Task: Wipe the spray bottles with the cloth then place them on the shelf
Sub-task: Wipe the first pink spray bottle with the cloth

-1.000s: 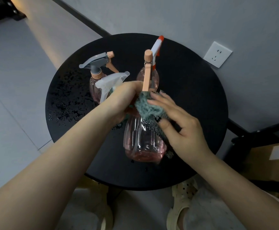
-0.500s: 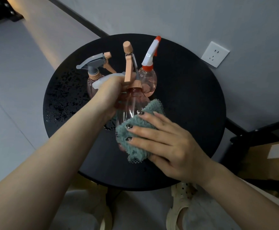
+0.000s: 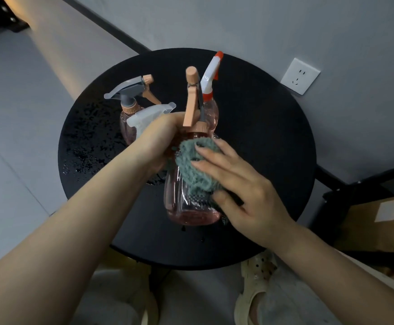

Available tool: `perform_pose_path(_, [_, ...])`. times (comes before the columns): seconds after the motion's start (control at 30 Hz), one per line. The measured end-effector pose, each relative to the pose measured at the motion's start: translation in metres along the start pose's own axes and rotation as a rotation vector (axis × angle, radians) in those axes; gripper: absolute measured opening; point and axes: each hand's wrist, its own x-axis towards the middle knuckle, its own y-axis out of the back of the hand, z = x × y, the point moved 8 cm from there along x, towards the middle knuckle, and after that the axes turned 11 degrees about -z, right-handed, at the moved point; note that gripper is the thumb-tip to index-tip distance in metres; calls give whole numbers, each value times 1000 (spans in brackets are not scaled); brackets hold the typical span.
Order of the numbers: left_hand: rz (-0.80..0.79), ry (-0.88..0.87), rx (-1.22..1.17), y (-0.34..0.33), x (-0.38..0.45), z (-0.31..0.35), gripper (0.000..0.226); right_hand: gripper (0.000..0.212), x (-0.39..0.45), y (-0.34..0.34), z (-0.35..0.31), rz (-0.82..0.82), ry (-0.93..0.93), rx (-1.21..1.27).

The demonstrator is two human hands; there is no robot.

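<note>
A clear pink spray bottle (image 3: 189, 207) with a peach trigger head is lifted over the black round table (image 3: 261, 141). My left hand (image 3: 158, 139) grips its neck just under the trigger. My right hand (image 3: 242, 184) holds a grey-green cloth (image 3: 196, 163) against the bottle's upper side, fingers spread over the cloth and thumb under it. Behind stand three more spray bottles: one with a grey and peach head (image 3: 130, 95), one with a white head (image 3: 149, 113) partly hidden by my left hand, and one with a white and red head (image 3: 211, 76).
Water drops (image 3: 90, 141) speckle the table's left part. A white wall socket (image 3: 300, 76) sits on the grey wall behind. A black frame and a cardboard box (image 3: 378, 221) stand at the right. My feet in pale sandals (image 3: 256, 289) are below the table edge.
The cloth and my right hand moved from the bottle's lower body up to its shoulder. The bottle tipped back upright, so its pink base shows again.
</note>
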Motion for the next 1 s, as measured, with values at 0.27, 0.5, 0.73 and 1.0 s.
perform_pose_path(0.27, [64,-55,-17,9,2,5,53,34,-9,-13,-26,-122,307,-373])
perform_pose_path(0.5, [14,-5,48,2,3,-3,24,48,4,-1,8,-6,-60,57])
perform_pose_path(0.73, [27,-15,106,2,1,0,20,48,1,-2,13,46,-131,177])
perform_pose_path(1.0, [157,-71,6,17,2,7,50,31,-8,-19,-27,-123,271,-381])
